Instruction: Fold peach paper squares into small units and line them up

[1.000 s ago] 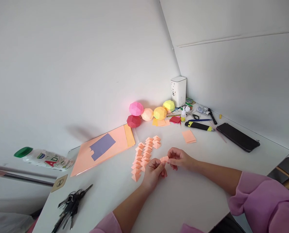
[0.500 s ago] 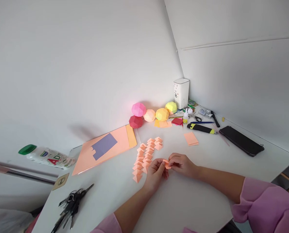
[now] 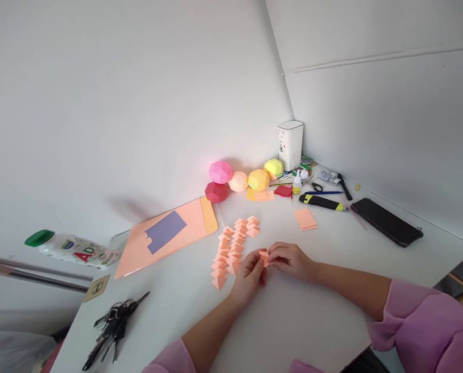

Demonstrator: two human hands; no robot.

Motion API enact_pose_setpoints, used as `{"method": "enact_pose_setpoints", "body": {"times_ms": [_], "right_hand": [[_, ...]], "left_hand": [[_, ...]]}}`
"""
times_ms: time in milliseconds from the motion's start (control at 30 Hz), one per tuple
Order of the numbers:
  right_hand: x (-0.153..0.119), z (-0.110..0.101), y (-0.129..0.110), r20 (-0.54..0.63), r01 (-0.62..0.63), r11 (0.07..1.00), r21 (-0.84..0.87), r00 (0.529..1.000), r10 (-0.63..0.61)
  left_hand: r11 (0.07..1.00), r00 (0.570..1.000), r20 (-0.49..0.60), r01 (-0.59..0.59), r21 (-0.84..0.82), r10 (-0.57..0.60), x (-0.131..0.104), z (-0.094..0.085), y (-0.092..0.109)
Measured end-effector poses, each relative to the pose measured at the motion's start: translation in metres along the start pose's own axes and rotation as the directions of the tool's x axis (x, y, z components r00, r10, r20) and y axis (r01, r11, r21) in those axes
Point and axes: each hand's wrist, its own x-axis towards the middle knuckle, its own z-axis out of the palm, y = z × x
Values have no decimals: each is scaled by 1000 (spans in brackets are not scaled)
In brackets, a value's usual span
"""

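Between my two hands is a small folded piece of peach paper [image 3: 264, 258], held just above the white table. My left hand [image 3: 250, 277] pinches its left side with thumb and fingers. At its right edge, the fingertips of my right hand [image 3: 289, 257] are closed on the same paper. Several folded peach paper units [image 3: 235, 247] stand in overlapping rows just beyond my left hand. A few flat peach paper rectangles [image 3: 305, 219] lie stacked behind my right hand.
Faceted paper balls, one of them pink [image 3: 220, 172], line the wall. Peach sheets [image 3: 138, 248] under a purple piece [image 3: 166, 231] lie left, near keys [image 3: 116, 324] and a bottle [image 3: 75, 248]. A utility knife [image 3: 322, 202], glue bottle [image 3: 296, 184] and black phone [image 3: 387, 221] lie right.
The paper between my hands has turned and now shows a more upright fold. My hands have shifted slightly to the left, and the view has moved a little.
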Motion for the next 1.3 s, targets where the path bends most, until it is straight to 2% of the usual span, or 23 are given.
{"method": "enact_pose_setpoints", "body": {"times_ms": [200, 367, 500, 633, 867, 1067, 1167, 1300], "right_hand": [[0, -1, -3, 33, -1, 998, -59, 999, 2], [2, -3, -8, 106, 89, 975, -202, 992, -68], [3, -3, -9, 147, 178, 910, -375, 980, -131], [3, -2, -9, 182, 278, 812, -514, 960, -213], [6, -4, -15, 267, 337, 735, -589, 939, -217], [6, -2, -15, 277, 353, 683, -640, 935, -223], [5, -1, -14, 235, 307, 724, -618, 951, -202], [4, -3, -12, 145, 137, 914, -381, 986, -87]], "left_hand": [[1000, 1000, -15, 11, -19, -11, -1, 0, 2], [998, 1000, 12, 25, -63, -24, -1, 0, 4], [999, 998, 63, 17, -29, -15, 0, -1, 3], [999, 998, 60, 19, -27, -17, 1, -2, 0], [996, 998, 45, 55, -65, -52, 2, -2, 1], [999, 1000, 27, 14, 30, -15, -3, 3, 2], [998, 999, 33, -17, 64, 15, -5, 4, 1], [994, 998, 67, -24, 105, 17, -5, 3, 1]]}}
